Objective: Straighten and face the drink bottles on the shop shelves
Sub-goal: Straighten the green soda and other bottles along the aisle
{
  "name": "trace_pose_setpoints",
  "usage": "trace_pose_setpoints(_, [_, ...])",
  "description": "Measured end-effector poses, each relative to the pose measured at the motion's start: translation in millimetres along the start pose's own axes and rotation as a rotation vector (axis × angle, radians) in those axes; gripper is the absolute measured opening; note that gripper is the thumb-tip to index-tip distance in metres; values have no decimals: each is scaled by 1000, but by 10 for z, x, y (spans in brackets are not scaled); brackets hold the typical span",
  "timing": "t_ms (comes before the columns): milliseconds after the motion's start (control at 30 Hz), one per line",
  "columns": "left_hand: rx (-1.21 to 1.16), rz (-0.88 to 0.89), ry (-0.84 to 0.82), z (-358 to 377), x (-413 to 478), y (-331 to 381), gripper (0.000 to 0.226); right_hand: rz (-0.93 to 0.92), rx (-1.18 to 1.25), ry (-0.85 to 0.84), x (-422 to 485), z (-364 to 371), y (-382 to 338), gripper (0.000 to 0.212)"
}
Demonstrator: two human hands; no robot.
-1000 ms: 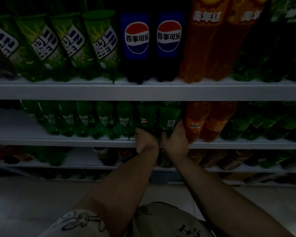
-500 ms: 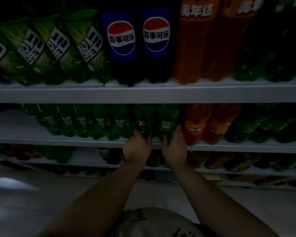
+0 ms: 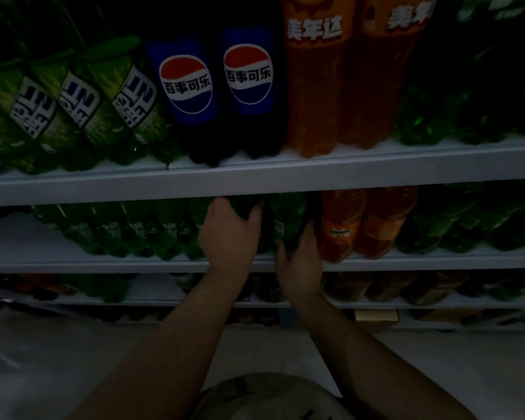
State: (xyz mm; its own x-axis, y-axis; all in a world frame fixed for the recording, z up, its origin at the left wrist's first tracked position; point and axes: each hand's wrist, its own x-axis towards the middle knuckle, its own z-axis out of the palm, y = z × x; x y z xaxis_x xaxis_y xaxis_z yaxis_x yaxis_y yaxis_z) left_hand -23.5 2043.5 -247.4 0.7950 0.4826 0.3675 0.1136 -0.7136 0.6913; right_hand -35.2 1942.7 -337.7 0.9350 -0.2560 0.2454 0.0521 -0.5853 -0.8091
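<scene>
A: Head cam, v. dim light. Where are the grips?

B: Both at centre frame, on the middle shelf [image 3: 103, 263]. Left grip [image 3: 228, 234] is wrapped over bottle A [image 3: 240, 204], a dark green one: fingers on its left side, thumb on its right. Most of A is hidden behind the hand.

A: Right one?

B: Right grip [image 3: 300, 262] sits lower, clamped round the base of bottle B [image 3: 288, 213]. B is also green, just right of A, w/ a small pale patch on its label. Thumb on B's left, fingers tucked btwn B and the orange bottle [image 3: 340, 225] beside it.

A: Is B upright?

B: Can't tell, too dark, and the shelf above cuts off its top.

A: Rest of that row?

B: Green bottle row [image 3: 140, 228] runs left of A, labels faint. A second orange one [image 3: 382, 219] is further right, then more green, blurred.

A: Upper shelf [image 3: 376, 174]?

B: Upper left of frame: green bottles w/ white labels [image 3: 82, 107], leaning in this wide view. Centre top: two Pepsi bottles [image 3: 188, 83], logos facing out. Right of them: two tall orange bottles [image 3: 315, 71], white characters forward.

A: Below?

B: Lower shelf [image 3: 437, 303] w/ dark bottles, unreadable. Pale floor [image 3: 58, 359], printed shirt [image 3: 270, 398] at bottom centre.
</scene>
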Motion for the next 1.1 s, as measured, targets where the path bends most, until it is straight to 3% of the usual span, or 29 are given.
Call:
trace_pose_setpoints(100, [52, -86, -89, 44, 76, 60, 60, 74, 63, 0, 67, 41, -22, 67])
trace_pose_setpoints(233, [72, -20, -121, -4, 201, 37, 39, 121, -15, 30, 15, 57, -38, 77])
trace_pose_setpoints(400, [21, 37, -262, -116, 267, 21, 32, -37, -39, -62, 12, 47, 60, 77])
trace_pose_setpoints(567, [-22, -49, -504, -277, 427, -112, 28, 119, -46, -16, 22, 124, 33, 78])
trace_pose_setpoints(700, [-90, -52, -496, -242, 439, -74, 19, 106, -7, -4, 14, 180, 9, 84])
trace_pose_setpoints(800, [-100, 33, -396, -155, 397, -38, 47, 79, 7, -34, 25, 199, 61, 77])
trace_pose_setpoints(900, [29, 116, -361, -147, 441, -88, 47, 185, 2, 17, -26, 244, 24, 77])
trace_pose_setpoints(1000, [120, 107, -482, -181, 513, -162, 47, 238, -66, 80, -89, 297, -88, 85])
trace_pose_setpoints(1100, [103, 55, -656, -265, 606, -170, 50, 151, 14, 79, -125, 316, -66, 86])
